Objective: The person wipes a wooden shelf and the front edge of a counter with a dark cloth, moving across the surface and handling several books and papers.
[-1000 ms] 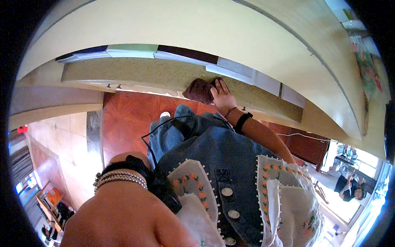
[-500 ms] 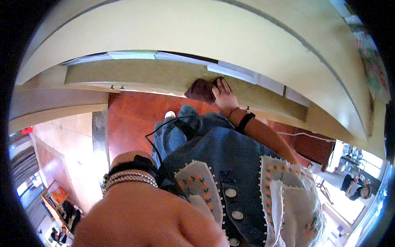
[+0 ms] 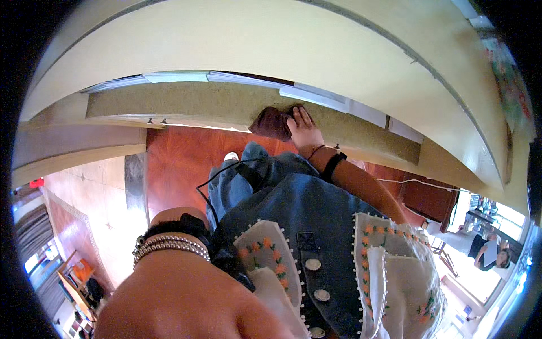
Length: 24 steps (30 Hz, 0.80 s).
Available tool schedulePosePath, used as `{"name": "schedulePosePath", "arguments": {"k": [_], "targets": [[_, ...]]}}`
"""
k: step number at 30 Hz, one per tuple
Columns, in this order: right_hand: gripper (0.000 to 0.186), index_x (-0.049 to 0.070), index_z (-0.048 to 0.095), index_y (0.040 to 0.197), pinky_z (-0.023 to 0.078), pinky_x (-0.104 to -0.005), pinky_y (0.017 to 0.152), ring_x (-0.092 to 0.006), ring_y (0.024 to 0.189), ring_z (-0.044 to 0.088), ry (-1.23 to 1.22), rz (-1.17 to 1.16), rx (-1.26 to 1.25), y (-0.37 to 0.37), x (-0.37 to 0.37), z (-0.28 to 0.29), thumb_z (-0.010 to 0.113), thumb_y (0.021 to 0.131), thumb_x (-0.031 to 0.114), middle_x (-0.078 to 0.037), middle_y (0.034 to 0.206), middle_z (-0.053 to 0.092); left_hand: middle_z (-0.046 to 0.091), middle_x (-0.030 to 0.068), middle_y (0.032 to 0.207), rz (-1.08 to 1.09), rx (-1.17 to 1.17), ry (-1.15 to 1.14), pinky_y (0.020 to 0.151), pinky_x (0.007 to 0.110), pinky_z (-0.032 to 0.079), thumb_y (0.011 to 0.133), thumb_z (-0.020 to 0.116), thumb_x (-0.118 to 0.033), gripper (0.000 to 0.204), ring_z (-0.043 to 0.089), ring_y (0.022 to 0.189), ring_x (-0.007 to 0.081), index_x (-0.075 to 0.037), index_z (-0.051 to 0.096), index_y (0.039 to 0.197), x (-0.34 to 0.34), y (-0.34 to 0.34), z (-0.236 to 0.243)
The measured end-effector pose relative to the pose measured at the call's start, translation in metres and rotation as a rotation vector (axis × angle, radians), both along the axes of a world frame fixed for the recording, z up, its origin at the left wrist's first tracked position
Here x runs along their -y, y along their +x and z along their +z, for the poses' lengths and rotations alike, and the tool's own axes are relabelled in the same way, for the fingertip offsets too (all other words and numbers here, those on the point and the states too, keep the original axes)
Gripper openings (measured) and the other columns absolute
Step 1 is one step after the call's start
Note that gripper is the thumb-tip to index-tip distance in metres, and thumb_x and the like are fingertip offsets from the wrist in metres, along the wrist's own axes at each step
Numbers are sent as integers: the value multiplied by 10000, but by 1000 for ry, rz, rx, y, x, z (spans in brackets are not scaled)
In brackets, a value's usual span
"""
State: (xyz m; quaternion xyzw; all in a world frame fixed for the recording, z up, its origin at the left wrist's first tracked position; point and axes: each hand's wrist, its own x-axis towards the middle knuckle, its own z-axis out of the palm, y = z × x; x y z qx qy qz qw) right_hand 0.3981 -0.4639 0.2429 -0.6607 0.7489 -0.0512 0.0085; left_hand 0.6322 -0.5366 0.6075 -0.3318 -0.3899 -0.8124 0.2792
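Note:
A crumpled maroon cloth (image 3: 268,123) sits on the narrow, speckled beige ledge (image 3: 192,100). Pressed against the cloth's right part, my right hand (image 3: 305,133) holds it with its fingers bent over it. Close below the camera is my left hand (image 3: 186,299), a beaded bracelet at its wrist; its fingers are out of sight, so I cannot tell what it holds. Stacks of paper and folders (image 3: 316,99) lie along the back of the ledge, under a pale overhanging panel (image 3: 254,39).
Red wood floor (image 3: 175,169) and pale tiles (image 3: 101,198) lie below. A white cable (image 3: 418,183) runs at right. Another person (image 3: 485,254) is at the far right by a window, holding a pale flat object. An orange item (image 3: 83,270) rests on wooden furniture at lower left.
The whole view has shifted slightly back and forth. My right hand stays on the cloth at much the same place. The person at the far right has moved their arms slightly.

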Motion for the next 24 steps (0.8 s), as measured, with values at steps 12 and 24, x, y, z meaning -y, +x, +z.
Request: {"name": "schedulePosePath", "arguments": {"k": [12,24], "targets": [[336,61,438,1133,323,-434,1011,-391,1263,301,11,21,47,-8,-8,-1,434,811,158,-232,1318,375,577,28,843,315,941,-428,644,252,450,894,510,-289,320,541,712,118,-44,545,1096,41,-54,-126],[399,23,464,1174,307,-390,1032,-331,1279,300,-20,42,120,-4,-7,13,474,780,92,-194,1329,377,333,189,1333,1112,1071,-1809,1038,427,276,776,577,-281,632,303,1255,349,-17,340,1298,20,-80,-355]]}}
